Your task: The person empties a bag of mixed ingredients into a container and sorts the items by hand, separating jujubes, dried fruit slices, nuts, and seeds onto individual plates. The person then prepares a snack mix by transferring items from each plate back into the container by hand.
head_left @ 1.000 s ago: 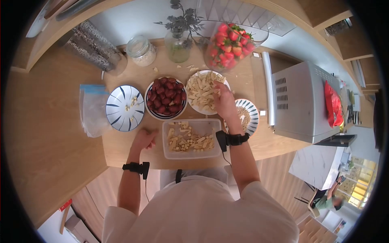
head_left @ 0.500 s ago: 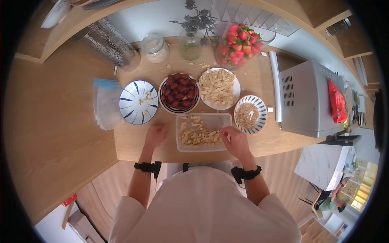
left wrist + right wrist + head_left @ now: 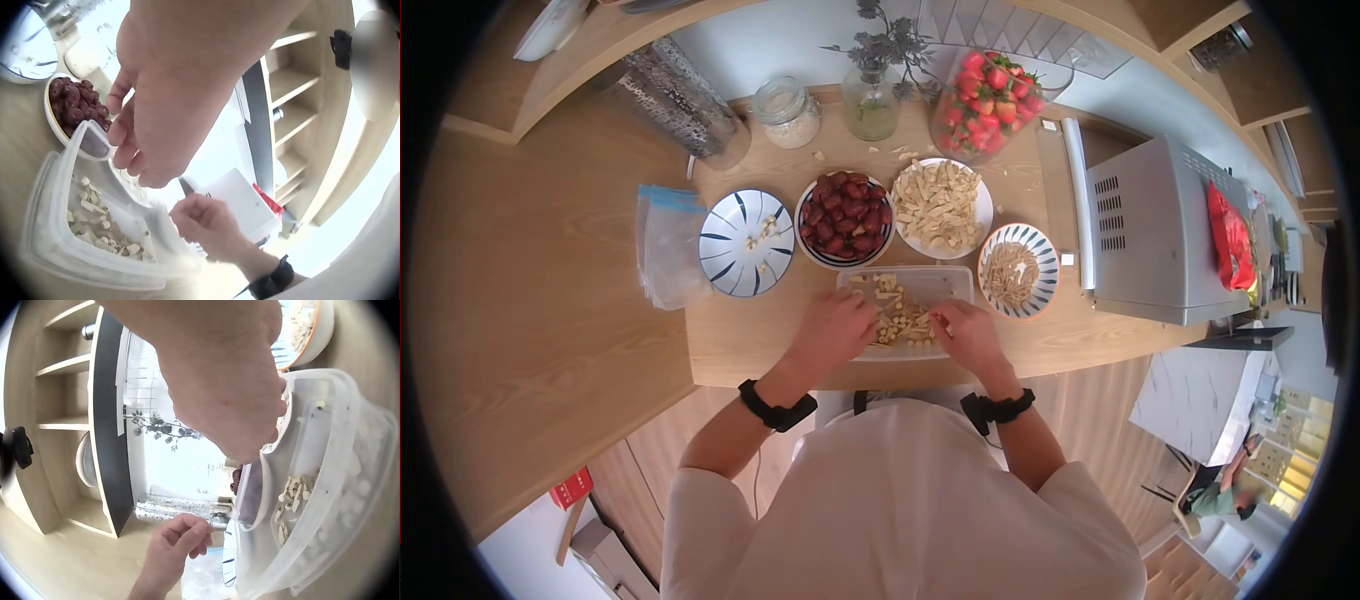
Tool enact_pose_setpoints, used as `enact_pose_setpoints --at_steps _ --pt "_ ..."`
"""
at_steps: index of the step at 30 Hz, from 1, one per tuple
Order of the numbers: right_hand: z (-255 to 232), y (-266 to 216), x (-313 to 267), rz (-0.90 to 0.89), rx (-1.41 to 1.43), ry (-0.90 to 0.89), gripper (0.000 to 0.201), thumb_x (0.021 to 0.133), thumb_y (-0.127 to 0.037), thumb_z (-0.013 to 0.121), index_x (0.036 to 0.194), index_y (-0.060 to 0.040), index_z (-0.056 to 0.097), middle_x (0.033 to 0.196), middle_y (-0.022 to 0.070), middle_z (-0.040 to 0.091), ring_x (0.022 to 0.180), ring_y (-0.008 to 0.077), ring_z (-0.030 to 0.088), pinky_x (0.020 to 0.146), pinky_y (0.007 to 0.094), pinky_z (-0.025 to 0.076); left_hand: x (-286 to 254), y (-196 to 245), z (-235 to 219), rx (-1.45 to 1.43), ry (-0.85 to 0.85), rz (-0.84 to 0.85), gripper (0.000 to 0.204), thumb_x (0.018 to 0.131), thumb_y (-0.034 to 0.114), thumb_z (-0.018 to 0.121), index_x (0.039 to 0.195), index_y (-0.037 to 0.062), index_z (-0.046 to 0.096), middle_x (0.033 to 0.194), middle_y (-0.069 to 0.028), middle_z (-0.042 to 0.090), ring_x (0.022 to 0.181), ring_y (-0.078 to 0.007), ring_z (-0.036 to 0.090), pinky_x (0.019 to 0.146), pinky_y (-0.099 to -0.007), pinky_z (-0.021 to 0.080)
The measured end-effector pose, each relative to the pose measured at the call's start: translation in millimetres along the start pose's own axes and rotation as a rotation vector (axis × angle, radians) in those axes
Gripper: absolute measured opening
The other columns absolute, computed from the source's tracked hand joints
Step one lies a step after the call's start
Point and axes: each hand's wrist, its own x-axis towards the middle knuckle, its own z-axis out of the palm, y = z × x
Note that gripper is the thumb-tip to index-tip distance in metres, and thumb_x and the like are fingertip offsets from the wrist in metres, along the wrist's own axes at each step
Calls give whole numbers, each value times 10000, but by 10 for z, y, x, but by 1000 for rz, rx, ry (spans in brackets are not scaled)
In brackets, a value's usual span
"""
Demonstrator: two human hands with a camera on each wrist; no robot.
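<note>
A clear plastic container point(image 3: 956, 285) holds short pale pieces point(image 3: 908, 325). Over its left part is my left hand point(image 3: 832, 330), fingers loosely bent; in the left wrist view this hand point(image 3: 165, 112) shows nothing between its fingers. My right hand point(image 3: 972, 338) hangs over the container's right side with thumb and fingertips close together; whether they pinch a piece is hidden. Behind the container stand a bowl of dark red fruit point(image 3: 845, 218) and a white plate of pale slices point(image 3: 940, 205). To the right is a striped bowl point(image 3: 1048, 270) with thin pale pieces.
A blue-striped plate point(image 3: 730, 265) with a few bits and clear bags point(image 3: 668, 250) lie at the left. Along the back stand a glass jar point(image 3: 787, 115), a vase point(image 3: 870, 108) and strawberries point(image 3: 990, 105) in a clear container. A grey appliance point(image 3: 1150, 235) stands at the right.
My right hand has come back from the plate of slices to the container. My left hand has moved right, from the table to over the container's left part.
</note>
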Motion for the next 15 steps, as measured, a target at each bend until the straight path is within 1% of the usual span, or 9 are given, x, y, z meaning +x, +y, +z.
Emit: enact_pose_setpoints --at_steps 1,2,4,5,7,8,10,14,15 --pt "20 7 -1 -9 -13 -1 80 839 -110 670 899 -83 625 821 101 652 726 316 646 623 414 515 15 11 50 125 -86 80 146 834 233 665 917 114 678 846 -41 634 897 -223 601 785 -369 461" --pt "33 13 -6 -17 -26 0 82 839 -120 673 897 -86 626 822 101 653 729 318 645 626 417 515 18 9 122 128 -85 82 146 834 233 665 917 114 678 846 -41 634 897 -223 601 785 -369 461" --pt "39 16 -25 -17 -25 1 81 841 -129 671 893 -87 625 823 102 653 731 322 644 633 421 514 14 14 271 366 -202 133 174 857 250 627 946 109 678 890 -34 637 1012 -218 556 929 -392 380" --pt "35 16 -35 -18 -25 -3 82 844 -137 670 889 -88 623 824 102 654 733 325 643 640 425 513 10 19 324 366 -203 138 174 857 250 627 946 109 678 890 -34 637 1012 -218 556 929 -392 380" --pt "12 3 -44 -13 -19 -6 80 848 -143 666 885 -87 622 819 103 652 738 328 643 649 427 514 4 25 410 509 -210 111 162 849 250 621 923 129 700 889 -27 638 1033 -215 550 989 -420 323" --pt "6 -1 -44 -14 -13 -12 80 852 -148 662 881 -87 620 813 103 651 744 331 644 658 429 515 15 13 467 510 -210 115 162 849 250 621 923 129 700 889 -27 638 1033 -215 550 989 -420 323" --pt "12 0 -55 -19 -13 -5 79 856 -149 659 880 -87 617 804 103 649 739 333 639 656 433 511 36 -14 561 691 -294 82 146 842 257 623 875 151 717 906 -29 661 1043 -224 542 1010 -445 304" --pt "63 48 -71 -36 -70 4 79 862 -151 654 880 -91 606 782 101 647 703 335 620 628 439 495 105 -36 590 631 -310 122 116 799 209 626 803 169 735 852 -40 671 967 -204 576 1012 -412 292" --pt "83 59 -76 -39 -70 5 79 862 -151 654 880 -91 606 782 101 647 703 335 620 628 439 495 138 -14 591 548 -388 96 114 819 210 626 827 163 729 851 -36 685 959 -212 602 1014 -426 304"
